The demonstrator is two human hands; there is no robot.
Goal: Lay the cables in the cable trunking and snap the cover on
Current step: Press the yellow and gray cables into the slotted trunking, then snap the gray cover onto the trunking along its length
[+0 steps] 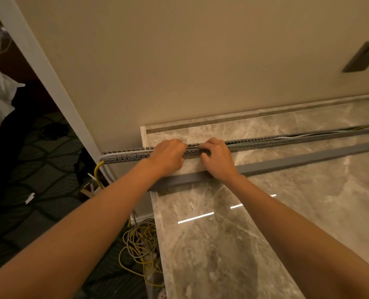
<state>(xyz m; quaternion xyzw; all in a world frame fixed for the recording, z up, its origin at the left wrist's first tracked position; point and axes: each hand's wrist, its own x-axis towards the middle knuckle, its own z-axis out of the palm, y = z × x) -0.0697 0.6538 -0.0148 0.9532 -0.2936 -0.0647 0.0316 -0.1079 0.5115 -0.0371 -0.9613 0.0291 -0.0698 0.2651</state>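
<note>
While the left hand (168, 156) and right hand (218, 158) grip the slotted trunking (127, 157) with curled fingers, cables (321, 132) left proud of its walls would likely stop the cover (308, 161) seating.

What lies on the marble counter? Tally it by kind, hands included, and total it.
Slotted grey plastic cable trunking: 1
Long grey plastic cover strip: 1
Bare hands: 2, left hand and right hand, both on the trunking
Total: 4
</note>
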